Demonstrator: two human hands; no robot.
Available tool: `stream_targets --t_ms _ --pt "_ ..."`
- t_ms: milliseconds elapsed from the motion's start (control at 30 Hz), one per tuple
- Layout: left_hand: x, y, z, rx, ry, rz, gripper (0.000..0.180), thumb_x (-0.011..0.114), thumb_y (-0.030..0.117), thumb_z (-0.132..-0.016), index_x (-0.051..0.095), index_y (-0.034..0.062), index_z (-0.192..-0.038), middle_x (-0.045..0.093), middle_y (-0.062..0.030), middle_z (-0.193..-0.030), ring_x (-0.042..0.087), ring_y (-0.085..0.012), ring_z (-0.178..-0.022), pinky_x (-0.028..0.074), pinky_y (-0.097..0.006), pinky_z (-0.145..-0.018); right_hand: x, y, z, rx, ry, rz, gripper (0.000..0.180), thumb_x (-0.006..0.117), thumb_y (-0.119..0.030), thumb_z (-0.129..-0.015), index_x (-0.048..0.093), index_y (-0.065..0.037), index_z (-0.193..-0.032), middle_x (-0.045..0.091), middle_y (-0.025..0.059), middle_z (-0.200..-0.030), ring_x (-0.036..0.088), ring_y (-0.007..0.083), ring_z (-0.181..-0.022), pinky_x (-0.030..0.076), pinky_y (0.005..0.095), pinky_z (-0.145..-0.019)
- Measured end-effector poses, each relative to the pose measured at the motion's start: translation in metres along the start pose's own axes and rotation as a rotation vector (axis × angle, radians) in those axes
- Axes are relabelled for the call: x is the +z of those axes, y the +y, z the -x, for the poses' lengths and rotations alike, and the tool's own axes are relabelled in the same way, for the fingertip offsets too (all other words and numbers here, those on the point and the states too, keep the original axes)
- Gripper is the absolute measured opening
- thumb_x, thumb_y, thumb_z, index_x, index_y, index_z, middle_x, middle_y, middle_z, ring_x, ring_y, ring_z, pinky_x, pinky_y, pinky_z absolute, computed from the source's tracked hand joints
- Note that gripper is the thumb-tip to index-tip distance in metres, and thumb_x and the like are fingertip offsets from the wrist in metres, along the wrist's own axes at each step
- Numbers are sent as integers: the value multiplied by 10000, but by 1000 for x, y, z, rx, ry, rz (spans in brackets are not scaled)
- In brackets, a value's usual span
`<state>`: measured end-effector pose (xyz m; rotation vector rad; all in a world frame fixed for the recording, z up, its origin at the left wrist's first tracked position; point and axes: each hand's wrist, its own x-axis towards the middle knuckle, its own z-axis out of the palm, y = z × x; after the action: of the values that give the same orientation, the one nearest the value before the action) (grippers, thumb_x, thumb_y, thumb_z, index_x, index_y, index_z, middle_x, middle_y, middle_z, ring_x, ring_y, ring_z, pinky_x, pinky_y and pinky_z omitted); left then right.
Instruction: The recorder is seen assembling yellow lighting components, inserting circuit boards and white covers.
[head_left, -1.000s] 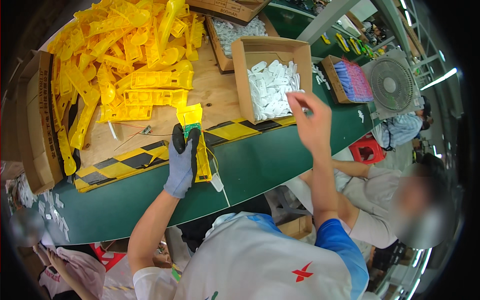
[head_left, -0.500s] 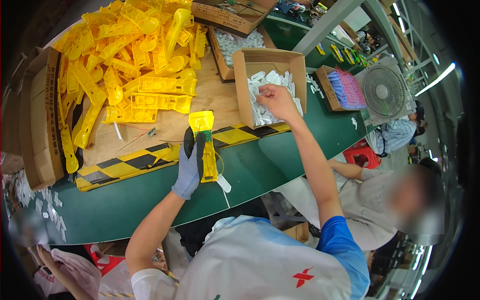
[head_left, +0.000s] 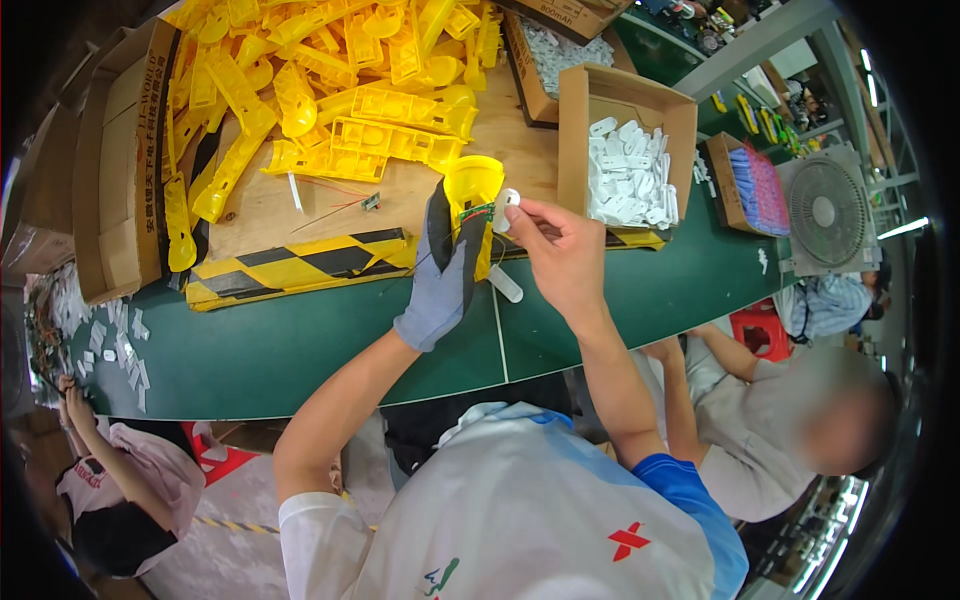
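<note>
My left hand (head_left: 442, 280), in a grey and black glove, is closed around a yellow plastic housing (head_left: 473, 180). A small green circuit board (head_left: 476, 213) with a red wire shows inside it. Between the thumb and fingers of my bare right hand (head_left: 565, 255) is a small white plastic piece (head_left: 505, 208), held close beside the housing's right edge. Just below the housing, another white elongated piece (head_left: 506, 284) shows; whether it is joined to the housing I cannot tell. To the right stands a cardboard box (head_left: 574, 150) with many similar white pieces (head_left: 632, 170).
Yellow housings (head_left: 350, 60) lie heaped on a wooden board (head_left: 255, 215) edged with black-and-yellow tape (head_left: 300, 262). A loose small circuit board (head_left: 371, 202) with wires lies there. An empty-looking carton (head_left: 120, 170) stands left, a fan (head_left: 822, 205) right. Co-workers sit at both sides.
My right hand has come out of the box of white pieces, with one pinched in it, over to the housing. My left hand still grips the housing, now tilted. The whole view has shifted.
</note>
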<state>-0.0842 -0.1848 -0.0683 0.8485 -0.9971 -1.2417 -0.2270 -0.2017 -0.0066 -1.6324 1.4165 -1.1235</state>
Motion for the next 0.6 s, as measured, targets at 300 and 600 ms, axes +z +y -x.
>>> stream_targets --t_ms 300,600 --pt "0 -6 -3 16 54 -143 490 516 85 -953 366 15 -1414 539 -154 -1261 529 -199 -1129 450 -307 -943 4 -4 -4 194 -76 -129 210 679 -109 -900 709 67 -1012 727 107 -812 691 128 -697 558 247 -642" --pt "-8 0 -10 -196 -11 -17 417 472 185 -1029 369 53 -1410 564 -99 -1193 535 -156 -1033 465 -288 -889 4 20 -17 258 -266 -371 296 720 -62 -868 658 88 -1115 723 105 -892 679 109 -807 550 233 -742"
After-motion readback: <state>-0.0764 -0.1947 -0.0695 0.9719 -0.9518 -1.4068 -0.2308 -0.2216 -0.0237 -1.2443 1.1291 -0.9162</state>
